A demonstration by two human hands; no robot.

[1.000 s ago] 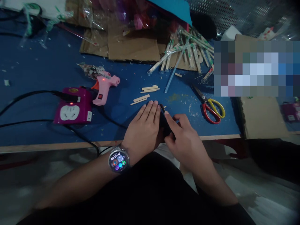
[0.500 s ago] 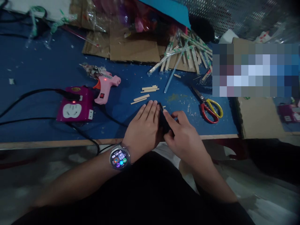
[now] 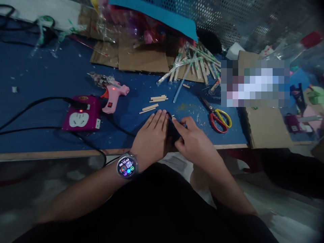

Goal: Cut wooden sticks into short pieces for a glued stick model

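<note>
My left hand (image 3: 152, 135) lies flat near the table's front edge, fingers stretched out and side by side. Beside it, my right hand (image 3: 191, 135) is closed, with the index finger extended along a dark narrow object (image 3: 172, 126); what kind it is cannot be made out. Whatever lies under my left palm is hidden. A tiny pale stick end (image 3: 173, 116) shows by the right index fingertip. Just beyond my left fingers lie several short wooden stick pieces (image 3: 150, 107). To the right of my right hand rest scissors (image 3: 219, 118) with red and yellow handles.
A pink glue gun (image 3: 112, 98) with its red light on lies left, by a purple power socket block (image 3: 81, 114) with black cables. Wrapped sticks (image 3: 191, 64), a clear blue strip (image 3: 184, 79) and cardboard (image 3: 143, 57) are behind. More cardboard (image 3: 269, 128) stands right.
The view has shifted slightly, bringing more of the right side into sight. Both hands stay side by side at the same spot, the right index finger still against the dark object.
</note>
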